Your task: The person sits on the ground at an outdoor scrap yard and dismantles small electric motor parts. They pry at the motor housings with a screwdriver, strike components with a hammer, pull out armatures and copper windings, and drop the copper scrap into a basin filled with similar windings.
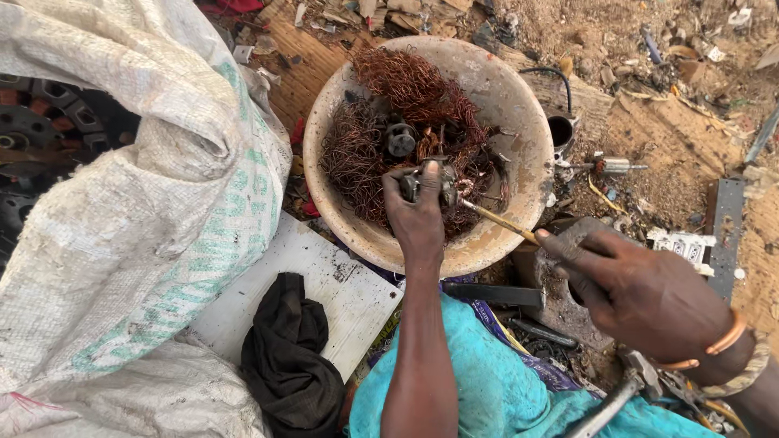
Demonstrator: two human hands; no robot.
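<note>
While left hand (418, 212) clamps a metal part (428, 183) over the basin (519, 113); right hand (629, 284) grip closed on screwdriver (499, 221); sack (138, 211) beside.

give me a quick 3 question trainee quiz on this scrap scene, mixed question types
1. True or false: the left hand holds a small dark metal part over the bowl.
2. What mostly fills the bowl? A) copper wire B) water C) nails
3. Fill in: the right hand grips a thin ____ whose tip reaches the part.

Key
1. True
2. A, the copper wire
3. Rod, the rod
</note>
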